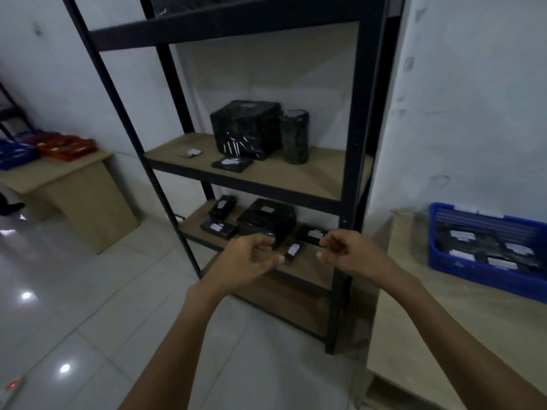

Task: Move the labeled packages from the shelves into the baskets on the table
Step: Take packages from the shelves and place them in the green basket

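Note:
A black metal shelf rack (352,161) stands ahead of me. Its middle board carries a big black wrapped box (245,128), a black cylinder package (294,137), a flat black package (232,164) and a small packet (192,153). The lower board holds several black packages with white labels, among them a large box (266,218) and a small labeled one (293,251). My left hand (251,258) and my right hand (346,251) hover in front of the lower board, fingers loosely curled, holding nothing. A blue basket (444,261) with labeled packages sits on the table at right.
The wooden table (429,321) at right reaches close to the rack's right post. At far left a second desk (74,184) bears a red basket (68,147) and a blue basket (17,156). Glossy tiled floor (88,291) lies between.

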### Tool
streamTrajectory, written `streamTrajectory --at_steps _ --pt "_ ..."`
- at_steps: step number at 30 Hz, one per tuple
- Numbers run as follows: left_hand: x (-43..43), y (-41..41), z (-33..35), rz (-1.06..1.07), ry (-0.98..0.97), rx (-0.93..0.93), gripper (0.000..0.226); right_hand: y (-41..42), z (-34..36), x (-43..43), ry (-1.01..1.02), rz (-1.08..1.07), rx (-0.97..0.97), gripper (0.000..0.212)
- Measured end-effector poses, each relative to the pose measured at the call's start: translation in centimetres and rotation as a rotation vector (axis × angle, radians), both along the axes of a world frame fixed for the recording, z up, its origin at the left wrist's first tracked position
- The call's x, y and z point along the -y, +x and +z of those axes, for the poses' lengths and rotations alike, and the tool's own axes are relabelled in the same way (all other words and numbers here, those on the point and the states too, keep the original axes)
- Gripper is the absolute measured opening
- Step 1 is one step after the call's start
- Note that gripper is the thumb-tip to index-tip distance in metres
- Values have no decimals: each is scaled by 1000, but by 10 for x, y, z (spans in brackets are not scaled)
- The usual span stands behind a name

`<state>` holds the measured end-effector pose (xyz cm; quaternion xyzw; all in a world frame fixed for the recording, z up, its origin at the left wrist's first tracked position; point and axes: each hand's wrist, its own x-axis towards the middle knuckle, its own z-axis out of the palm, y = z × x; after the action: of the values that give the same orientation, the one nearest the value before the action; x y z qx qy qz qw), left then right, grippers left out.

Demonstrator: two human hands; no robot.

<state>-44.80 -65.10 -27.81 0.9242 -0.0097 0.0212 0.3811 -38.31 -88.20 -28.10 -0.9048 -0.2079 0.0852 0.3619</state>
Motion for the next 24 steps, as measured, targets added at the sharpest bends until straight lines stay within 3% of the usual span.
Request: streamTrajectory --at_steps 6,15,24 --pt "-77 67 2 11 -36 0 52 66 5 -78 8 -4 -10 18" --pt "-179 198 -18 -115 -43 -12 49 165 -10 -179 64 -173 -47 19" --pt "-177 292 -34 -346 -11 118 49 249 -17 -206 185 -446 -71 22"
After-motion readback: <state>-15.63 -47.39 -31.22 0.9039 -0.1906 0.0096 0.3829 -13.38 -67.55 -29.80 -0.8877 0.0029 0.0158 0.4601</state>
